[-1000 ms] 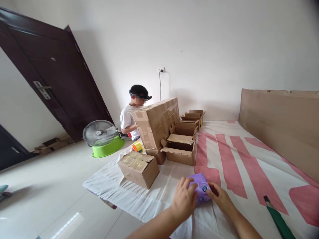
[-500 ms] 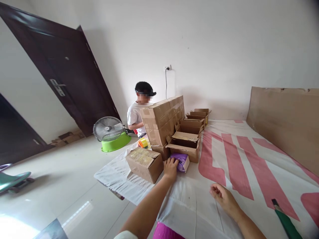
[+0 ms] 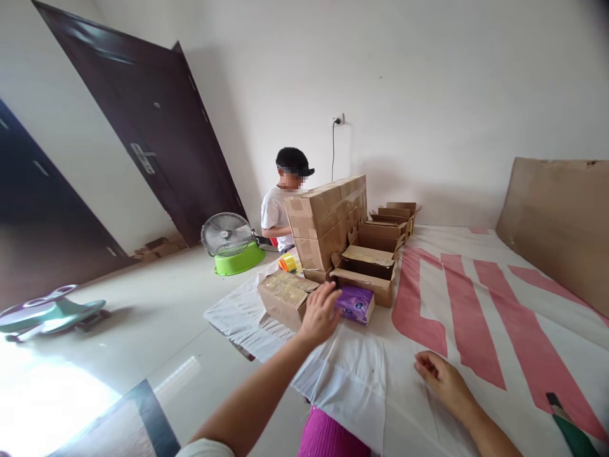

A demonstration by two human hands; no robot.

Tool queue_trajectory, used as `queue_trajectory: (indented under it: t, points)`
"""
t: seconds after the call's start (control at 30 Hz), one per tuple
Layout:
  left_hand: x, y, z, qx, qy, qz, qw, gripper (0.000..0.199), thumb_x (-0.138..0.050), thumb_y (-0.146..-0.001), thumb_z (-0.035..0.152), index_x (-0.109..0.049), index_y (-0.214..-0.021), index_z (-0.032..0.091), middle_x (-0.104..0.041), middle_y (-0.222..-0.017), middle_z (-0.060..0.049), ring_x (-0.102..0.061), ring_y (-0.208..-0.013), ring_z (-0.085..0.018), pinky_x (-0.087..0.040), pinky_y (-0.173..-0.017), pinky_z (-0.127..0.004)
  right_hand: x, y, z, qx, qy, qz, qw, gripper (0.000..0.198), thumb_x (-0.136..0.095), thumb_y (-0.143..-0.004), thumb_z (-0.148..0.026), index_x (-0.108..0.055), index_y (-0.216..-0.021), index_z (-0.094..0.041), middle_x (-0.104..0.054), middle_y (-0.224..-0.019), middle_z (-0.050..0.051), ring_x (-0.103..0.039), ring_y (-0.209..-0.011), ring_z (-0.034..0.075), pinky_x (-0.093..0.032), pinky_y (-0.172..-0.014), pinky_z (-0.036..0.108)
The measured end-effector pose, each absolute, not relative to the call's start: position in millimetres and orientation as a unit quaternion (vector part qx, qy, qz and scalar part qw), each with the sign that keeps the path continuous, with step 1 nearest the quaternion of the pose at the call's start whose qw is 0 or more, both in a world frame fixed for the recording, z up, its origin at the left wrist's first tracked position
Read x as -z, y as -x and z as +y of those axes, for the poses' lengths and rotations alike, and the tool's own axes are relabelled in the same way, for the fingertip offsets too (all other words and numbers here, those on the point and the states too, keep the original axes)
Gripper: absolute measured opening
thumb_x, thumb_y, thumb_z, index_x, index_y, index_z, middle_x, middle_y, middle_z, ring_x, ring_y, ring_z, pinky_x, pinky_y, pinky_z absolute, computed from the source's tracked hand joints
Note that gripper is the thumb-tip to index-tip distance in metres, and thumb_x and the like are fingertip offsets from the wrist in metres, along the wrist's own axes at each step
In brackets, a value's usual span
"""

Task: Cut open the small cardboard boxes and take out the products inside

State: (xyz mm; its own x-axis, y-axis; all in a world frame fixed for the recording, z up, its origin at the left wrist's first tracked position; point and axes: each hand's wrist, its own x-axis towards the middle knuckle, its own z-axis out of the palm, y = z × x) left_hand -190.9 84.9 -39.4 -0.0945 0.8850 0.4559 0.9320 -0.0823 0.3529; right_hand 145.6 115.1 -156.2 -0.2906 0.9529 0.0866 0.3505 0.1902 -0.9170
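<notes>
My left hand [image 3: 320, 315] is raised between a taped cardboard box [image 3: 280, 293] and a purple soft pack that looks like tissues [image 3: 355, 303]. Its fingers are apart and it holds nothing; the fingertips overlap the pack's left end in view, and I cannot tell if they touch. The pack lies flat against the front of an open cardboard box [image 3: 364, 282]. My right hand [image 3: 442, 382] rests low over the cloth on the right, its fingers curled in with nothing visible in them.
A stack of taped boxes [image 3: 309, 257] stands behind, with a row of open boxes [image 3: 394, 212] beside it. A roll of tape [image 3: 287, 263] lies near the stack. A person [image 3: 276, 209] sits beyond. A green-handled tool [image 3: 568, 425] lies at the lower right of the cloth-covered table [image 3: 413, 419].
My left hand has come up off the purple pack and moved slightly left of it, its fingers lifting. My right hand keeps its curled pose. The view has turned a little left.
</notes>
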Motion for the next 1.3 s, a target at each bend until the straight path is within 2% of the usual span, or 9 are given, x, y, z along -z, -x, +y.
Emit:
queue_trajectory:
  t: [0.13,0.3,0.47,0.63,0.8,0.9,1.0,1.1,1.3]
  points:
    - [-14,278,94,0.389,0.513,-0.762,0.059,0.043,-0.05,-0.095,0.027,-0.049,-0.135,0.013,-0.042,-0.149,-0.01,-0.032,-0.141,-0.032,-0.022,-0.117,-0.05,162,-146,118,-0.412,0.476,-0.694,0.348,0.039,-0.062,-0.076,-0.059,-0.071,-0.092,-0.024,-0.073,-0.092,0.007,-0.065,-0.083,0.025,-0.052,-0.077,0.038]
    - [-11,357,85,0.448,0.339,-0.826,-0.033,0.036,-0.06,-0.093,0.036,-0.057,-0.123,0.017,-0.06,-0.124,-0.009,-0.062,-0.106,-0.023,-0.054,-0.089,-0.045,155,-144,116,-0.397,0.47,-0.708,0.348,0.037,-0.059,-0.077,-0.058,-0.068,-0.088,-0.024,-0.072,-0.087,0.007,-0.064,-0.079,0.024,-0.051,-0.075,0.038]
    - [30,367,55,0.464,0.304,-0.823,-0.121,0.029,-0.056,-0.095,0.039,-0.061,-0.109,0.014,-0.066,-0.098,-0.004,-0.065,-0.079,-0.015,-0.057,-0.07,-0.032,148,-141,113,-0.398,0.466,-0.705,0.357,0.034,-0.06,-0.076,-0.056,-0.067,-0.083,-0.024,-0.071,-0.083,0.005,-0.063,-0.078,0.024,-0.049,-0.075,0.038]
    - [42,350,21,0.451,0.353,-0.81,-0.124,0.045,-0.043,-0.088,0.061,-0.059,-0.079,0.019,-0.053,-0.059,0.004,-0.056,-0.058,-0.017,-0.051,-0.058,-0.03,146,-140,113,-0.419,0.463,-0.692,0.362,0.041,-0.058,-0.077,-0.062,-0.067,-0.085,-0.023,-0.071,-0.086,0.006,-0.063,-0.081,0.024,-0.05,-0.078,0.039]
    - [43,297,2,0.4,0.44,-0.789,-0.151,0.048,-0.047,-0.077,0.07,-0.059,-0.076,0.023,-0.057,-0.059,0.003,-0.058,-0.062,-0.022,-0.047,-0.061,-0.032,136,-128,94,-0.466,0.446,-0.668,0.371,0.064,-0.049,-0.082,-0.071,-0.062,-0.118,-0.02,-0.068,-0.118,0.013,-0.064,-0.105,0.026,-0.051,-0.091,0.041]
    - [42,246,2,0.37,0.525,-0.747,-0.174,0.051,-0.041,-0.08,0.072,-0.059,-0.078,0.024,-0.06,-0.065,0.002,-0.059,-0.069,-0.022,-0.047,-0.065,-0.032,126,-120,65,-0.502,0.398,-0.672,0.37,0.074,-0.046,-0.087,-0.068,-0.038,-0.147,-0.025,-0.042,-0.152,0.011,-0.046,-0.135,0.027,-0.042,-0.108,0.044]
    - [44,193,3,0.351,0.598,-0.689,-0.21,0.049,-0.038,-0.086,0.068,-0.058,-0.084,0.023,-0.063,-0.074,0.0,-0.06,-0.076,-0.023,-0.046,-0.069,-0.031,122,-128,33,-0.482,0.389,-0.672,0.405,0.076,-0.043,-0.092,-0.063,-0.019,-0.155,-0.028,-0.023,-0.162,0.009,-0.025,-0.147,0.028,-0.024,-0.119,0.05]
    - [51,149,3,0.365,0.624,-0.642,-0.256,0.042,-0.038,-0.09,0.062,-0.055,-0.091,0.024,-0.064,-0.079,-0.001,-0.061,-0.078,-0.023,-0.045,-0.071,-0.032,127,-162,10,-0.425,0.439,-0.659,0.438,0.067,-0.035,-0.095,-0.059,-0.024,-0.154,-0.028,-0.03,-0.159,0.01,-0.028,-0.146,0.029,-0.024,-0.119,0.051]
    - [71,99,5,0.398,0.639,-0.583,-0.306,0.039,-0.036,-0.093,0.058,-0.052,-0.095,0.023,-0.062,-0.086,-0.004,-0.061,-0.083,-0.025,-0.046,-0.077,-0.039,125,-246,-4,-0.322,0.498,-0.683,0.426,0.055,-0.032,-0.097,-0.056,-0.054,-0.135,-0.024,-0.064,-0.13,0.013,-0.06,-0.119,0.031,-0.051,-0.098,0.048]
